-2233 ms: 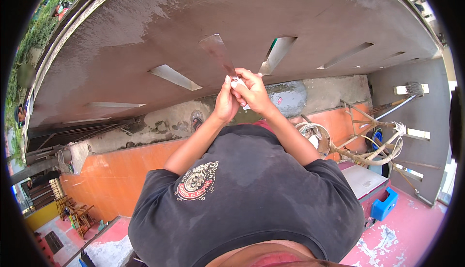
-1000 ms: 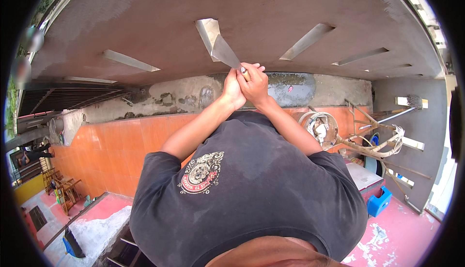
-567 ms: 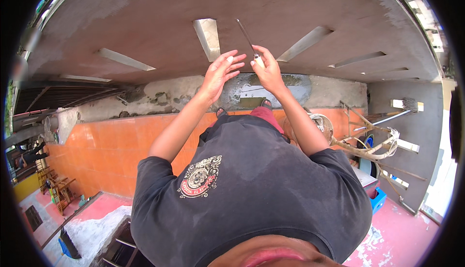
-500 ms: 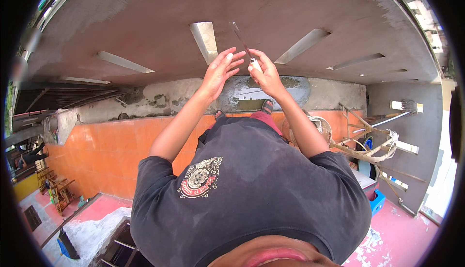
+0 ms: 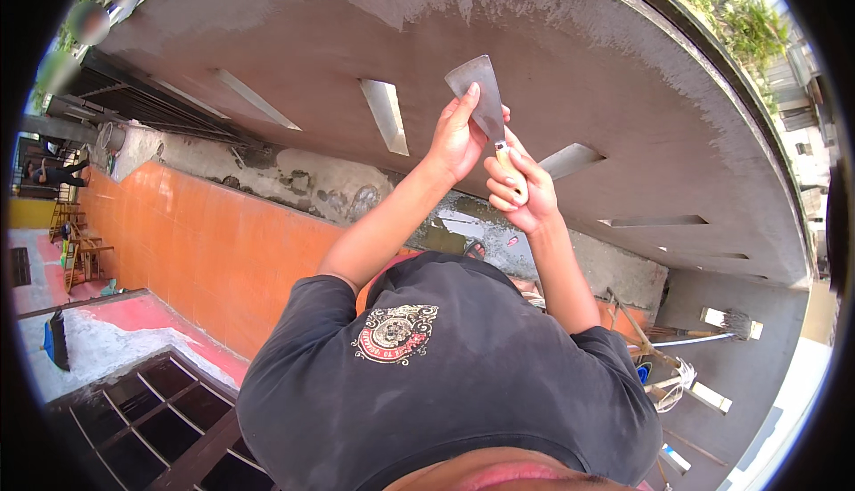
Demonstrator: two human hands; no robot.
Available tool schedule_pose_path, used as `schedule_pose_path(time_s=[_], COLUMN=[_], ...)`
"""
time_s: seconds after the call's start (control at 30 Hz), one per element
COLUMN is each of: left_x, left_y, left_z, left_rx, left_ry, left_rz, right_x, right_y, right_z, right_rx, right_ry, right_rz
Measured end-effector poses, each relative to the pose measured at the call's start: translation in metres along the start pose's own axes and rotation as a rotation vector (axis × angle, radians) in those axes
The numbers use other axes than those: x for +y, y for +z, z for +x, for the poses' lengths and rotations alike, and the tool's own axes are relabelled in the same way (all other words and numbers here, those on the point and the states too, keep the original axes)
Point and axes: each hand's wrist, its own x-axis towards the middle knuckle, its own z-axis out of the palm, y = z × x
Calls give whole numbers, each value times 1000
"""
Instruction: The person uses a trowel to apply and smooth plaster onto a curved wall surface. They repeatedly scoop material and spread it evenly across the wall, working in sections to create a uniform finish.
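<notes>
Dull metal putty knife (image 5: 481,99), wooden handle (image 5: 510,173)

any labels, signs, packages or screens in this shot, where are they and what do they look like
Round printed emblem: on the chest of the dark shirt, pale cream and reddish on black, below the raised arms.
No packages, signs or screens show. The left hand and right hand hold an unmarked putty knife to the grey ceiling.
</notes>
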Motion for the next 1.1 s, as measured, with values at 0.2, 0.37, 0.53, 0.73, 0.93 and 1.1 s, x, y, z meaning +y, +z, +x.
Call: schedule_pose_path(time_s=[0.2, 0.37, 0.53, 0.73, 0.93, 1.1], left_x=[-8, 3, 21, 33, 41, 41], left_y=[21, 27, 20, 16, 12, 7], left_z=[17, 32, 48, 50, 52, 53], left_rx=[70, 77, 111, 110, 98, 126], left_ry=[139, 147, 96, 56, 65, 56], left_rz=[-11, -35, -78, -83, -94, -126], right_x=[-28, -38, -34, -15, -13, -9], right_y=[-3, 0, 0, 6, 9, 4], right_z=[4, 22, 49, 63, 70, 72], right_rx=[77, 74, 98, 149, 133, 142], right_ry=[102, 85, 46, -22, -56, -73], right_rz=[-113, -144, -209, -329, -355, -371])
